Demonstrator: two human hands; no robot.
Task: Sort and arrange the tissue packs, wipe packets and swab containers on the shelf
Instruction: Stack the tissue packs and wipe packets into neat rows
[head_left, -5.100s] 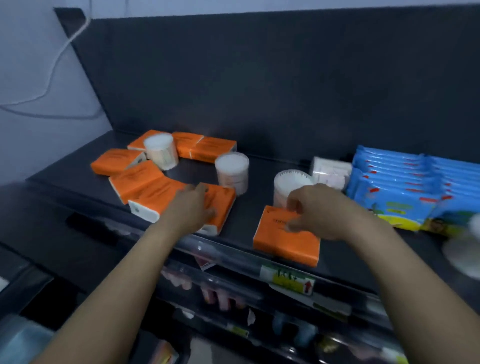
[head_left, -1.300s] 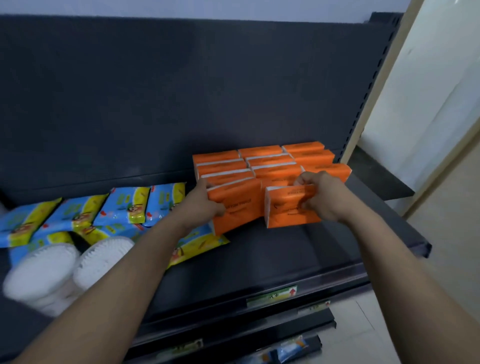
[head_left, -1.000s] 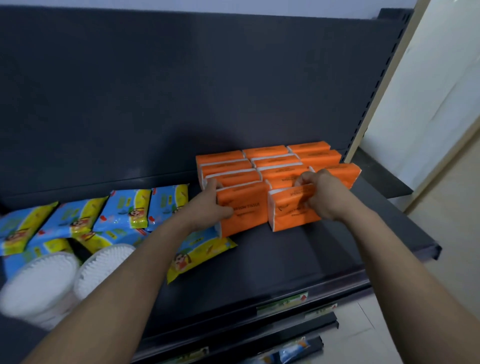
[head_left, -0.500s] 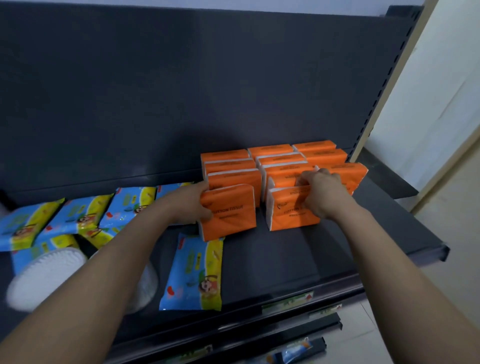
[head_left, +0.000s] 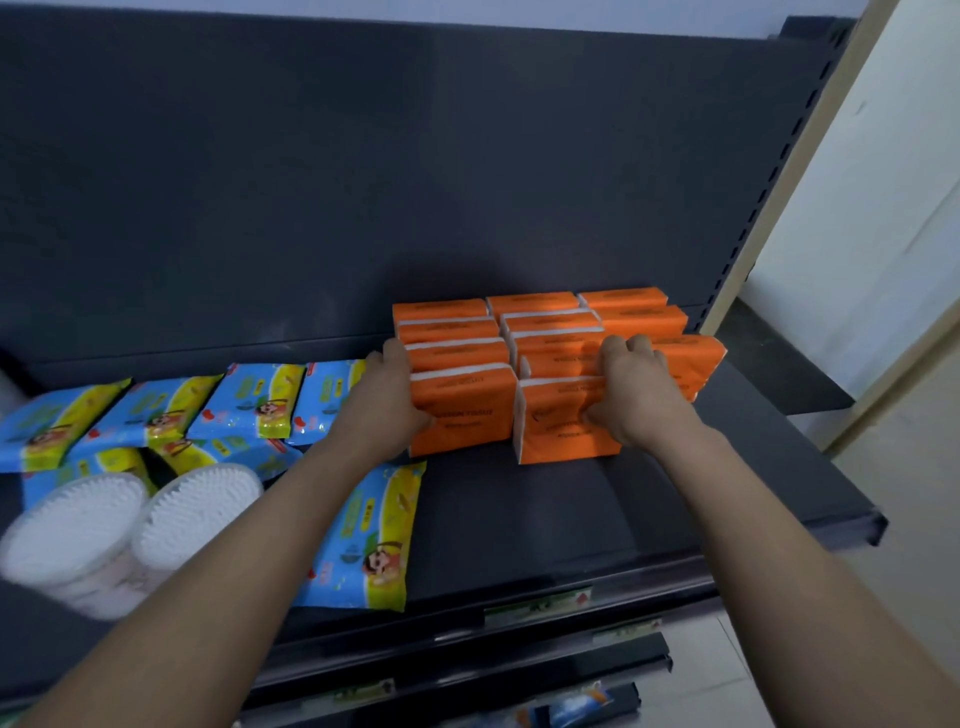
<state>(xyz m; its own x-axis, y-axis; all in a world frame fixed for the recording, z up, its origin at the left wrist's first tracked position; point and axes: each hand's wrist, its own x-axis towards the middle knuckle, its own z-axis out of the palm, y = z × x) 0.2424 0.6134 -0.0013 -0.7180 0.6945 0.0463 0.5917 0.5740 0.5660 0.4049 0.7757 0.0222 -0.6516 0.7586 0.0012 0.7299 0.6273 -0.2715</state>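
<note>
Tissue packs (head_left: 540, 319) in rows, back-right of the dark shelf (head_left: 545, 514), w/ grey back panel (head_left: 415, 182) behind. Our left hand (head_left: 384, 410) grips the front-left pack (head_left: 467, 415), right hand (head_left: 636, 402) grips the front-right pack (head_left: 556, 434). Pale wall (head_left: 862, 208) at right.

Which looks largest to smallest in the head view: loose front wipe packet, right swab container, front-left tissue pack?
1. loose wipe packet
2. swab container and tissue pack look alike; container is nearer, so unranked.
</note>
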